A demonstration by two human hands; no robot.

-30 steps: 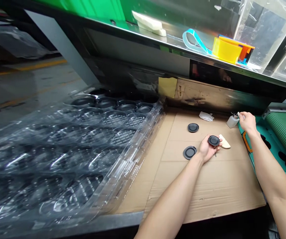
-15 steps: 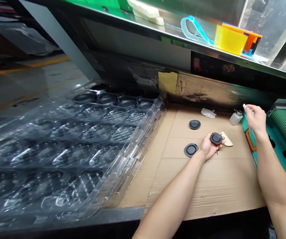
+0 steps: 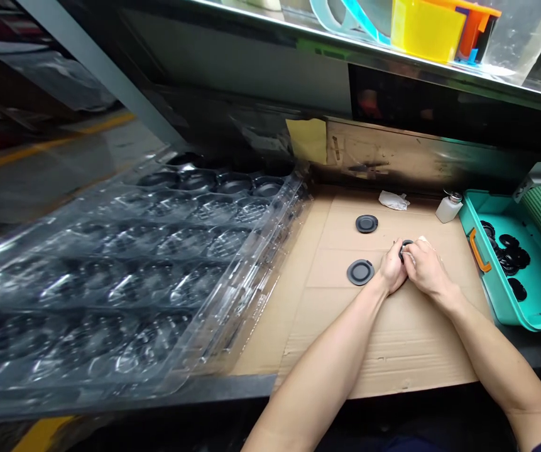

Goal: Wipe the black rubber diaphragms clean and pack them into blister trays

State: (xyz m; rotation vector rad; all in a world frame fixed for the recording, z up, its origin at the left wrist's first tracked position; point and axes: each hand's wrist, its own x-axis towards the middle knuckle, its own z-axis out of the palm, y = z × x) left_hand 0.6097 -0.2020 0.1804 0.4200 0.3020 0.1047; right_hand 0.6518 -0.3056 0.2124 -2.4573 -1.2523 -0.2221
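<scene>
- The black disc [image 3: 406, 246] sits at the middle of the cardboard sheet [image 3: 393, 358], almost hidden between the two hands; only a thin edge shows at the top.
- The left hand [image 3: 393, 271] is closed around the disc from the 9 o'clock side, its fingers curled up against it.
- The right hand [image 3: 425, 267] is closed over it from the 3 o'clock side, its fingertips [image 3: 406, 250] pressed on the disc. The hands touch each other, with no open gap.
- A pale wedge [image 3: 422, 238] peeks out at 12 o'clock above the right hand; I cannot tell whether it is held.
- Two more black discs lie flat on the cardboard: one [image 3: 360, 272] at 9 o'clock, just beside the left hand, and one [image 3: 367, 223] at 10 o'clock.
- A crumpled tissue [image 3: 393, 200] lies at 12 o'clock, and a small plastic bottle [image 3: 449, 209] stands at 1 o'clock.
- A teal tray [image 3: 468, 232] holding black discs [image 3: 510, 254] sits at 3 o'clock.
- Stacked clear plastic trays [image 3: 133, 276] lie at 9 o'clock, well apart.
</scene>
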